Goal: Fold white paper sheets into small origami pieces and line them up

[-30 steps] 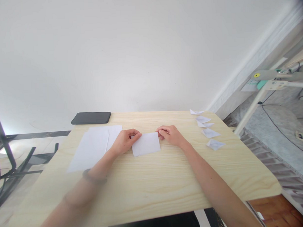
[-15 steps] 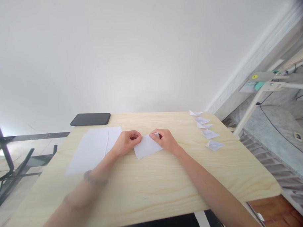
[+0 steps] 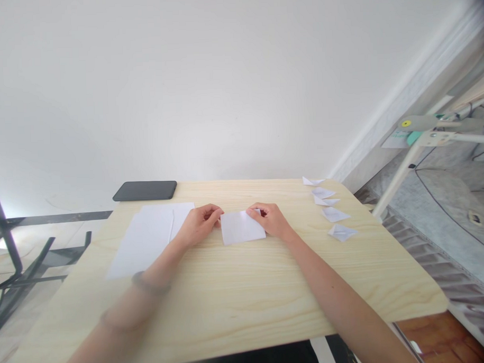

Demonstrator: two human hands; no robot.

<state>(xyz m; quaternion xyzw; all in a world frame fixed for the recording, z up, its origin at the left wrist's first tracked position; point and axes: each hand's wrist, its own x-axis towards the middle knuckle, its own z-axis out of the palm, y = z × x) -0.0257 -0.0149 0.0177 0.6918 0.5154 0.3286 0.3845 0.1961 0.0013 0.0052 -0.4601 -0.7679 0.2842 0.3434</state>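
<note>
A small rectangular piece of white paper (image 3: 240, 228) is held slightly tilted over the middle of the wooden table. My right hand (image 3: 269, 220) pinches its upper right part, thumb on the near face and fingers behind. At the upper left corner is my left hand (image 3: 204, 222), its thumb and forefinger closed at the paper's edge; the exact contact is partly hidden. Larger white sheets (image 3: 128, 241) lie under and beside my left forearm, with a thin white strip (image 3: 171, 226) on top.
Several small folded paper pieces (image 3: 336, 215) stand in a row along the table's right side. A black phone-like slab (image 3: 145, 190) lies at the back left corner. Behind the table (image 3: 246, 298) rises a white wall. A white metal frame (image 3: 408, 170) stands to the right.
The small paper has turned to lie level and moved slightly right and up. My right hand has shifted a little right, and my left hand a little left, to the paper's corner.
</note>
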